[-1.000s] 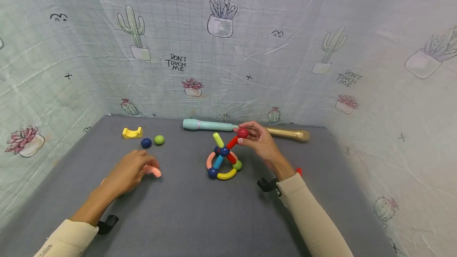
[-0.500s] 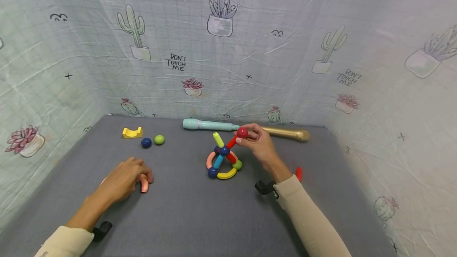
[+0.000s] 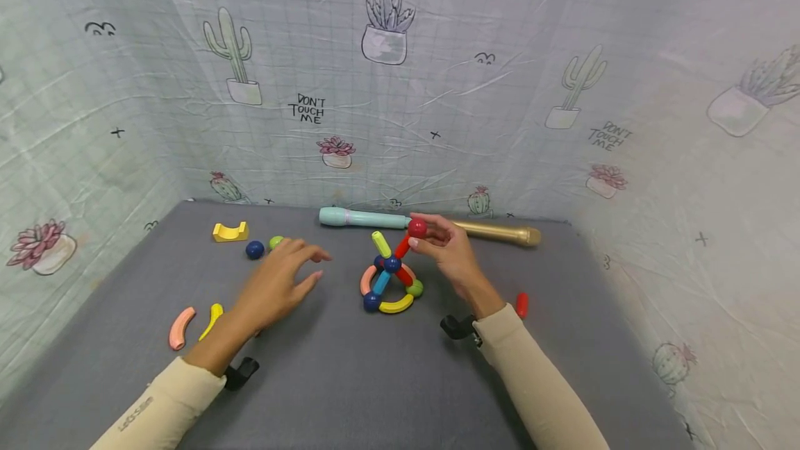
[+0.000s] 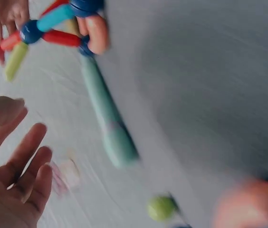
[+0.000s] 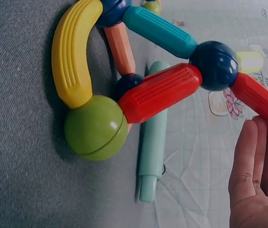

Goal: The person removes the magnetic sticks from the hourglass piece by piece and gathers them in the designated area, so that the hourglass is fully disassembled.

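A magnetic building-stick model stands mid-table in the head view, with a navy ball (image 3: pixel 392 264) joining its upper sticks. My right hand (image 3: pixel 451 255) pinches the red ball (image 3: pixel 417 228) at the top end of a slanting red stick (image 3: pixel 403 246). In the right wrist view, its fingers (image 5: pixel 245 156) lie against that stick's end. My left hand (image 3: pixel 278 283) hovers left of the model, fingers spread and holding nothing. In the left wrist view, the left hand's fingers (image 4: pixel 27 152) are apart, below the model's lime stick (image 4: pixel 15 61). A blurred salmon curved stick (image 4: pixel 248 204) lies nearby.
Left on the grey table are a salmon curved stick (image 3: pixel 181 328), a yellow stick (image 3: pixel 212 320), a navy ball (image 3: pixel 254 250), a partly covered green ball (image 3: pixel 276 241) and a yellow block (image 3: pixel 230 232). Teal (image 3: pixel 364 219) and gold (image 3: pixel 500 232) microphone-shaped items lie behind; a red stick (image 3: pixel 521 305) right.
My left hand lowered a salmon curved stick toward the left of the table, let go, then moved up and right. My right hand shifted slightly left with the red ball, tilting its stick more upright.
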A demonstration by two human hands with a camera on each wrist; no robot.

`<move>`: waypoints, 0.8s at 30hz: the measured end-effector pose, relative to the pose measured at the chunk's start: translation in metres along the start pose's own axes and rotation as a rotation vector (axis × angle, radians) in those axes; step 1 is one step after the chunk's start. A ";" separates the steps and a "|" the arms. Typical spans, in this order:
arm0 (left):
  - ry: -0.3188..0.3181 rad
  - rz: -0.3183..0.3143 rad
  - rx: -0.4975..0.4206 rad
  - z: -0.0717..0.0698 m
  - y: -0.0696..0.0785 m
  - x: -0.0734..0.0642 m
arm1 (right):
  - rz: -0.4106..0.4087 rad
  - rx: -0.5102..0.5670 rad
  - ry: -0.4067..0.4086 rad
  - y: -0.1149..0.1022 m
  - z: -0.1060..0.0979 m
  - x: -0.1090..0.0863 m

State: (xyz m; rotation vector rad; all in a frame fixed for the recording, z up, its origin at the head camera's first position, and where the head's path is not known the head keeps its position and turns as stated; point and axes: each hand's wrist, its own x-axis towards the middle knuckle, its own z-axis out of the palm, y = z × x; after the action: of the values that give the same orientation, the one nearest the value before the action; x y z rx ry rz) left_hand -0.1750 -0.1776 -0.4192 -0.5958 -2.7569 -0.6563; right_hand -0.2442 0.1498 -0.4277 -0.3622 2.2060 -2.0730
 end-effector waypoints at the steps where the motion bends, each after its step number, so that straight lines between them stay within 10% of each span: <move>1: 0.018 0.011 -0.017 0.002 0.005 0.007 | -0.004 0.002 -0.001 0.000 0.001 0.000; 7: 0.085 0.134 -0.112 0.008 0.037 0.058 | 0.010 0.051 0.007 0.001 0.007 0.001; 13: 0.017 0.255 -0.081 0.016 0.064 0.101 | 0.079 0.053 0.013 0.005 0.010 0.002; 24: -0.091 0.323 -0.017 0.030 0.078 0.127 | 0.090 0.054 -0.024 0.007 0.009 0.003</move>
State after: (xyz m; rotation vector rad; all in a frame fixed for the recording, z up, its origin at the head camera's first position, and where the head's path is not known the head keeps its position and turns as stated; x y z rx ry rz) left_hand -0.2579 -0.0578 -0.3747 -1.0693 -2.6484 -0.5890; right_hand -0.2455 0.1408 -0.4350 -0.2764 2.1074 -2.0652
